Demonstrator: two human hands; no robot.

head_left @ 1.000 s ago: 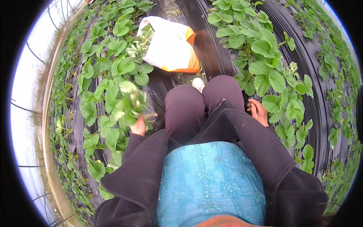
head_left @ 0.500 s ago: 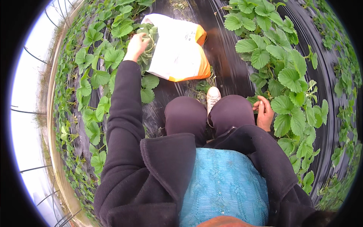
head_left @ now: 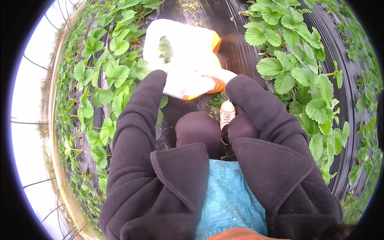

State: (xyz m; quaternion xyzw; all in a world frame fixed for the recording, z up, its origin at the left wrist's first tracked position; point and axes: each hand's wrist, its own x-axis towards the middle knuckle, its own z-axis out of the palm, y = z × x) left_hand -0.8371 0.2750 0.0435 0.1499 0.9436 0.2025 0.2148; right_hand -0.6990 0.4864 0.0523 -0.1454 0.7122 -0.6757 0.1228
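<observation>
A white bag with an orange side (head_left: 188, 44) lies on the black ground sheet ahead of my knees. My right hand (head_left: 218, 74) grips the bag's near edge by its orange rim. My left sleeve ends at the bag's left side, where my left hand (head_left: 163, 71) is washed out against the white plastic, so its fingers cannot be made out. A green leaf (head_left: 165, 48) shows just beyond that hand, over the bag's mouth. I am crouched, with one pale shoe (head_left: 227, 114) below the bag.
Rows of low green leafy plants grow through black plastic sheeting on the left (head_left: 108, 76) and right (head_left: 296, 76). A dark furrow (head_left: 236, 44) runs between them. The curved pale wall and frame of a greenhouse (head_left: 52, 132) runs along the left.
My right hand has left the plants on the right and taken hold of the bag's edge. My left hand has shifted from the leaves at the bag's left corner onto the bag.
</observation>
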